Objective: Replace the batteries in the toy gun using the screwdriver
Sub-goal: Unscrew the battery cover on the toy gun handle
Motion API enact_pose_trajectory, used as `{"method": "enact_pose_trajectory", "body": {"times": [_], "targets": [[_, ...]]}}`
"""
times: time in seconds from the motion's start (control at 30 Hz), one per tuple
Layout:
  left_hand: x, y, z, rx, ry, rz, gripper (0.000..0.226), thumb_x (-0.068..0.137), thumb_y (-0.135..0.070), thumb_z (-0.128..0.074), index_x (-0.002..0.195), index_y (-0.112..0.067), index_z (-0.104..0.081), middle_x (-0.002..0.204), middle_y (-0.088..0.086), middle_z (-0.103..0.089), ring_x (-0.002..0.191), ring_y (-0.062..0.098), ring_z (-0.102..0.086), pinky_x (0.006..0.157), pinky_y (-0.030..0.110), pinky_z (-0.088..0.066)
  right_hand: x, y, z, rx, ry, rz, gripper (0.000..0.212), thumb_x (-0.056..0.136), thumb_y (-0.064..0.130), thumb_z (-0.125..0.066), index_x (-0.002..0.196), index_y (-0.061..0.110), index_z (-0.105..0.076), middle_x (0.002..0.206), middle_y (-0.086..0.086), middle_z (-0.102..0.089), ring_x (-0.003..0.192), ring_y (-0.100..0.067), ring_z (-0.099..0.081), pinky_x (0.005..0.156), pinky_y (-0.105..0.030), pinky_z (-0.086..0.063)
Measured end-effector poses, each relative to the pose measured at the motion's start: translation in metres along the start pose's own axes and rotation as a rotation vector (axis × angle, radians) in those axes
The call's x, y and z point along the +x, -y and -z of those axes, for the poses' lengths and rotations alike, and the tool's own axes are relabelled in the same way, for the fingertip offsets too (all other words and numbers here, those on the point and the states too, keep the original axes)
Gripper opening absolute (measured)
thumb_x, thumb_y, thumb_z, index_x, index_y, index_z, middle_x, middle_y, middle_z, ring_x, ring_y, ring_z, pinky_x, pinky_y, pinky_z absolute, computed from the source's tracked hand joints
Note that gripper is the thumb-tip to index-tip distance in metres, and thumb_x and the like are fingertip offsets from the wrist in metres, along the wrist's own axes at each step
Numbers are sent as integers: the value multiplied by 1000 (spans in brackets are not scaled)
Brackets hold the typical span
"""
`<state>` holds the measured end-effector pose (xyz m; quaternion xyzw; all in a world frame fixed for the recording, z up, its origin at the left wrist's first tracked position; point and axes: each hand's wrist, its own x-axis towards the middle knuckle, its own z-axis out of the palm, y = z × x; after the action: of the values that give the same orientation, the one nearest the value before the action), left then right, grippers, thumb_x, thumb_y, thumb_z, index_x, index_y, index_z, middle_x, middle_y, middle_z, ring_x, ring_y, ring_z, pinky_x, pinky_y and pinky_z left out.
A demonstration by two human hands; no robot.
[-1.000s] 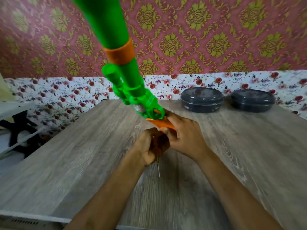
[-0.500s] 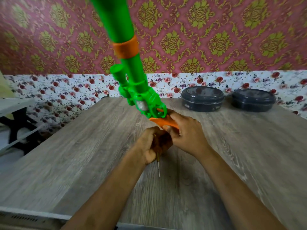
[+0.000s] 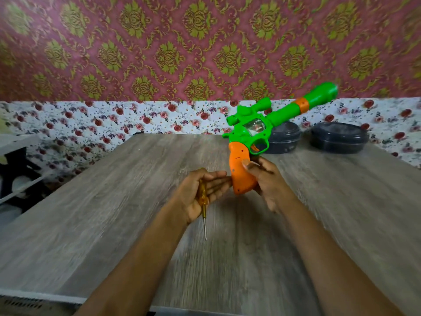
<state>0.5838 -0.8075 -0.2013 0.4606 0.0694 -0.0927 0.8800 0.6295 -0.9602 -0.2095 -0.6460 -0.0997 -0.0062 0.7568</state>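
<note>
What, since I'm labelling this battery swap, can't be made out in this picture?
Head view only:
1. Batteries: none visible; the inside of the toy gun is hidden by its orange grip.
2. Screw on the grip: too small to tell if loosened.
3. Tip of the screwdriver: small and blurred; the handle is partly covered by the left hand.
4. Fingers of the right hand: mostly behind the grip.
5. Nearer dark container: partly hidden by the gun.
</note>
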Motion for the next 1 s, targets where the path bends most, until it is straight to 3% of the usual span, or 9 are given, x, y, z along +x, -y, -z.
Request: {"method": "enact_pose_trajectory", "body": {"times": [0.1, 0.2, 0.33, 0.4, 0.47, 0.57, 0.73, 0.9, 1.0], "targets": [[-3, -3, -1, -17, 20, -44, 29, 92, -5, -35, 91, 5, -62, 79, 17, -72, 72, 22, -71, 69, 28, -58, 1, -1, 3, 160, 29, -110, 29, 92, 9, -50, 121, 10, -51, 91, 0, -62, 71, -7, -62, 53, -21, -54], [-7, -6, -6, 65, -25, -185, 25, 98, -16, -36, 96, -4, -57, 75, 12, -72, 66, 20, -70, 62, 27, -57, 2, 0, 4, 234, 63, -154, 31, 92, 8, -49, 123, 7, -50, 92, -4, -62, 80, -13, -59, 56, -26, -55], [-17, -4, -11, 656, -278, -813, 18, 99, -24, -39, 92, -8, -46, 70, 3, -56, 60, 6, -53, 58, 20, -45, 6, -11, 1, 128, 88, -168, 35, 91, 10, -51, 126, 5, -48, 103, -7, -62, 91, -21, -59, 78, -42, -53], [-21, -1, -13, 855, -253, -1055, 20, 94, -27, -39, 89, -8, -44, 64, -2, -49, 55, 1, -50, 52, 9, -37, 5, -14, -4, 94, 123, -180, 45, 87, 14, -58, 130, 7, -46, 102, -5, -62, 89, -20, -59, 77, -43, -49], [-22, -2, -13, 925, -257, -1180, 20, 92, -34, -44, 89, -14, -46, 60, -8, -49, 53, 2, -53, 50, 8, -36, 4, -15, -8, 122, 153, -179, 59, 74, 15, -64, 129, 9, -45, 103, -6, -61, 86, -17, -59, 70, -34, -52], [-24, -5, -12, 952, -298, -1275, 20, 89, -40, -52, 101, -23, -50, 71, -17, -58, 64, 0, -61, 58, 12, -46, 4, -17, -8, 136, 154, -160, 59, 79, 9, -62, 133, 8, -40, 126, -16, -56, 96, -20, -58, 79, -34, -50], [-22, -7, -10, 1048, -380, -1356, 38, 92, -23, -58, 124, -6, -47, 82, -27, -55, 73, -17, -57, 66, 1, -42, 6, -21, -3, 123, 172, -152, 48, 92, 5, -48, 138, 10, -36, 136, -15, -49, 109, -23, -53, 84, -38, -48], [-19, -6, -7, 1165, -391, -1331, 27, 93, -19, -54, 115, -4, -49, 74, -12, -56, 63, 3, -55, 59, 9, -41, 8, -22, -3, 180, 146, -160, 45, 92, 3, -47, 136, 11, -39, 127, -12, -54, 96, -18, -58, 80, -38, -49], [-18, -5, -6, 1171, -370, -1305, 22, 94, -18, -53, 110, -4, -49, 76, -6, -60, 63, 0, -56, 56, 5, -39, 9, -23, -3, 198, 144, -154, 43, 92, 4, -47, 134, 9, -41, 110, -4, -60, 90, -12, -59, 78, -34, -49]]}}
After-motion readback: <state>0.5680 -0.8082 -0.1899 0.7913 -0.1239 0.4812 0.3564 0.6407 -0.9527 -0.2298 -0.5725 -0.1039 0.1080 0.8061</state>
